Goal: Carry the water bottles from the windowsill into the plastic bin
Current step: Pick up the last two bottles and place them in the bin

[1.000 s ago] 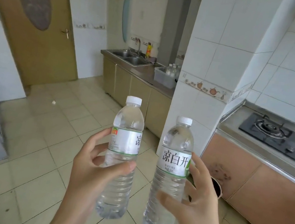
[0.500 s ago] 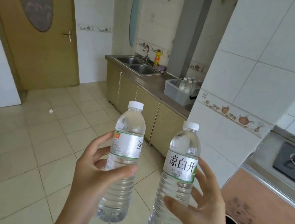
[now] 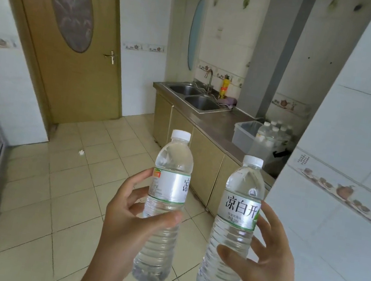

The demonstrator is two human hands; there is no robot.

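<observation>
You're mid-carry: left hand [image 3: 133, 225] has its fingers [image 3: 161, 217] wrapped round one water bottle [image 3: 164, 210], right hand [image 3: 266, 266] round the second bottle [image 3: 234, 232]. Two in hand. Ahead, the plastic bin [image 3: 245, 135] on the desk [image 3: 209, 124] already holds roughly five. Next, I'd say: walk over, lower them in upright.

White tiled walls [image 3: 366, 126], beige floor [image 3: 52, 194], wooden door [image 3: 75, 31]

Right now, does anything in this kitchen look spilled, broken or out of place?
Only a small white crumpled scrap lying on the tiled floor near the door. Both held water bottles, left and right, are upright, capped and intact.
</observation>
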